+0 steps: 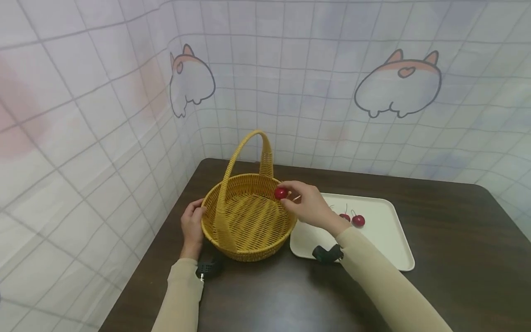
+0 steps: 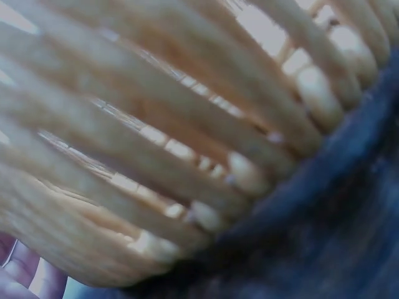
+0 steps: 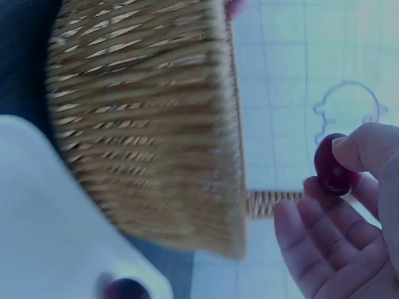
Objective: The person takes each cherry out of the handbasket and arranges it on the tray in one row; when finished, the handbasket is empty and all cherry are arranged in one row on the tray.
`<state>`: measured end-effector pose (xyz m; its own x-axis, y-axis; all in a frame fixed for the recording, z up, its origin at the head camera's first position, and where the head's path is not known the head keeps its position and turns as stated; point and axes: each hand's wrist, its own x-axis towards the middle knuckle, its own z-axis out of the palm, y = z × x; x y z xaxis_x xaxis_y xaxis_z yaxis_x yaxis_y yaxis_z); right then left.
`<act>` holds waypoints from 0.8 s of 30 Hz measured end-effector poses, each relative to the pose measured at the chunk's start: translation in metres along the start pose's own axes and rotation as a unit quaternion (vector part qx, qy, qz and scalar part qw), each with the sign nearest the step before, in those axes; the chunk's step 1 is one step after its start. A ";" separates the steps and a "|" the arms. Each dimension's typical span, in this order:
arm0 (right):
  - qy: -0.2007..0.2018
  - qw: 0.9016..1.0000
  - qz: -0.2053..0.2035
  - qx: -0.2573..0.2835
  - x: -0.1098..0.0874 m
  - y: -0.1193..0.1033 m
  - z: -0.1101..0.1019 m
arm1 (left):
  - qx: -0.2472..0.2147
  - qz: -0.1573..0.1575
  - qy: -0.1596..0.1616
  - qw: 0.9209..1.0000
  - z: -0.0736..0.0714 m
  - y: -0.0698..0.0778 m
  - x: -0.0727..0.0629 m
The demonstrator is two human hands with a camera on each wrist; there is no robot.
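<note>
A yellow wicker basket (image 1: 249, 253) with a tall arched handle stands on the table, its inside bare. At its left side my left hand (image 1: 192, 226) holds the rim; in the left wrist view the woven wall fills most of the picture, with a bit of the fingers (image 2: 37, 274) at the lower left corner. My right hand (image 1: 309, 203) pinches a dark red cherry (image 1: 280, 193) between thumb and fingers, at the basket's right rim. Seen from the right wrist, that cherry (image 3: 333, 165) is above rim height, beside the wicker wall (image 3: 149, 124).
To the basket's right lies a white tray (image 1: 386, 240), partly under my right forearm. On it are cherries with stems, one (image 1: 358, 221) in plain sight and another (image 1: 345, 216) half covered by my wrist. A patterned cloth wall (image 1: 315, 115) rises behind the dark table (image 1: 452, 221).
</note>
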<state>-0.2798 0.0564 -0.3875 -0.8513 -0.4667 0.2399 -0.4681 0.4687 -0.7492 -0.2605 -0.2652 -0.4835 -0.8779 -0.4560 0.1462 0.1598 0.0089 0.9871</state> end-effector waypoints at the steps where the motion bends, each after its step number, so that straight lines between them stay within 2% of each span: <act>1: 0.008 1.000 0.006 0.011 -0.005 0.004 -0.002 | 0.001 -0.003 -0.001 1.000 0.001 -0.001 0.000; 4: 0.030 0.999 0.019 0.030 -0.019 0.018 -0.008 | 0.007 -0.009 0.005 1.000 0.003 -0.003 -0.003; 9: 0.060 0.997 0.042 0.027 -0.040 0.037 -0.023 | 0.004 -0.006 0.015 1.000 0.003 -0.003 -0.006; 16: 0.097 0.991 0.089 0.018 -0.075 0.068 -0.050 | -0.005 -0.009 0.003 1.000 0.002 0.001 -0.002; 19: 0.120 0.987 0.105 0.017 -0.092 0.083 -0.062 | -0.004 -0.010 -0.001 1.000 0.002 0.005 -0.003; 21: 0.140 0.983 0.114 0.021 -0.102 0.087 -0.069 | 0.001 -0.001 0.002 1.000 0.002 0.014 -0.008; 24: 0.170 0.977 0.126 0.037 -0.116 0.097 -0.079 | 0.009 0.011 0.017 1.000 0.003 0.014 -0.009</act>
<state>-0.2453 0.2150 -0.4387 -0.9729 -0.0617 0.2230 -0.2251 0.4752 -0.8506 -0.2511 -0.2584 -0.4706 -0.8582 -0.4861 0.1651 0.1697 0.0348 0.9849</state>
